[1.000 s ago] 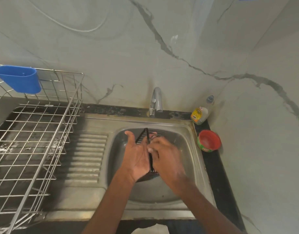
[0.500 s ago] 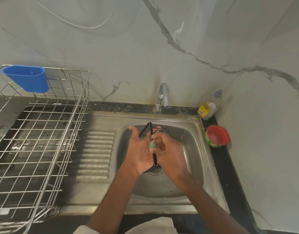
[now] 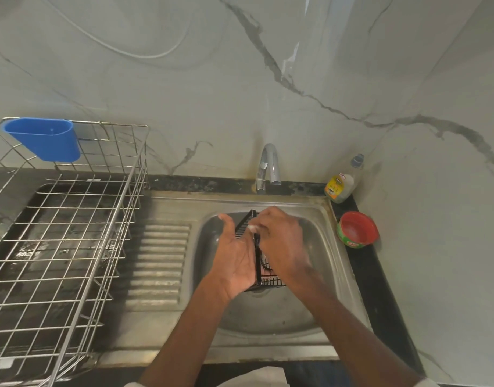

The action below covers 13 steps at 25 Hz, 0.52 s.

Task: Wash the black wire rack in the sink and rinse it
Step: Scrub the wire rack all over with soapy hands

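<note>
Sink: a stainless steel sink (image 3: pixel 318 219) with a ribbed draining board on its left was set into a dark desk (image 3: pixel 363 277) against a pale marbled wall.
Black wire rack: the black wire rack (image 3: pixel 257 255) stood on edge over the basin, held between the two hands, its long side running away from the viewer and its lower end near the drain.
Left hand: the left hand (image 3: pixel 234 256) lay against the rack's left side, palm toward it, thumb lifted and fingers hidden behind the wire; the grip looked wrapped around the rack.
Right hand: the right hand (image 3: pixel 282 241) was on the rack's right side near its top, fingers curled and pinching something small and pale (image 3: pixel 252 227) against the wire; what it was could not be told.
Tap: a chrome tap (image 3: pixel 268 166) rose at the back of the sink, just beyond the rack.
Soap bottle: a clear bottle (image 3: pixel 342 182) with a yellow label stood in the back right corner.
Tub: a round red and green tub (image 3: pixel 357 229) sat on the desk just right of the sink.
Drying rack: a large silver wire drying rack (image 3: pixel 72 233) filled the left side, well apart from the hands.
Blue holder: a blue plastic holder (image 3: pixel 44 139) hung on the drying rack's back rim.
</note>
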Each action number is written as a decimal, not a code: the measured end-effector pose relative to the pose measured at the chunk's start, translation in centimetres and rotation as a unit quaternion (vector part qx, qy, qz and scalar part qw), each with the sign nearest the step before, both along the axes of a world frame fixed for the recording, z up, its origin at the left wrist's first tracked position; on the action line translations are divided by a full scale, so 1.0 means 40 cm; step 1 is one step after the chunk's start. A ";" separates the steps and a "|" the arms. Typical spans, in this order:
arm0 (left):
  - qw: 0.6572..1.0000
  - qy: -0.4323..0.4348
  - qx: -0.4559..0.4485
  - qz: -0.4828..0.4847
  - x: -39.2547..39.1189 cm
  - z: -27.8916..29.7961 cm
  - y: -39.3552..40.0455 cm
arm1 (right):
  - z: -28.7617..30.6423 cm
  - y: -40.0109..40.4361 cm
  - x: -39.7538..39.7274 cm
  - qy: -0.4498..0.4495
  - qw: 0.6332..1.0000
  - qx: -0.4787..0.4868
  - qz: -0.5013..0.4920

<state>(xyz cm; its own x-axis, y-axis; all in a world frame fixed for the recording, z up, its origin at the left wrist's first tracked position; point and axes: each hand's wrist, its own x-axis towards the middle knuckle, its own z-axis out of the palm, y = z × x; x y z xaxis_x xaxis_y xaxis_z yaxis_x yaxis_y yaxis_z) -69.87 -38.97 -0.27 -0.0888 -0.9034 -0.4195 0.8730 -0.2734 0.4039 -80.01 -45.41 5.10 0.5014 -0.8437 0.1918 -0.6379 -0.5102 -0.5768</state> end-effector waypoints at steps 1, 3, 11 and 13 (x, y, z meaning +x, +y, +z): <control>1.000 -0.013 0.002 -0.003 -0.003 0.006 0.003 | 0.002 -0.005 0.000 -0.003 1.000 0.001 -0.008; 1.000 -0.030 -0.004 -0.006 -0.009 0.015 0.009 | 0.010 -0.022 0.001 -0.021 0.998 0.006 -0.057; 0.997 -0.063 -0.027 -0.035 -0.012 0.019 0.030 | 0.029 -0.022 -0.013 -0.039 0.999 -0.017 0.028; 0.998 -0.052 -0.028 -0.027 -0.014 0.015 0.032 | 0.024 -0.005 -0.019 -0.033 0.997 -0.018 0.064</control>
<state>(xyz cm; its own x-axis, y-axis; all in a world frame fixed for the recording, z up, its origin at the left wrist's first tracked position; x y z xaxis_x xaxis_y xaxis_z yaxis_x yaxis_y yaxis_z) -70.42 -37.68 0.31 -0.0966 -0.9211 -0.3772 0.8100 -0.2929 0.5080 -80.76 -45.63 6.08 0.5896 -0.7658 0.2568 -0.5275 -0.6058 -0.5956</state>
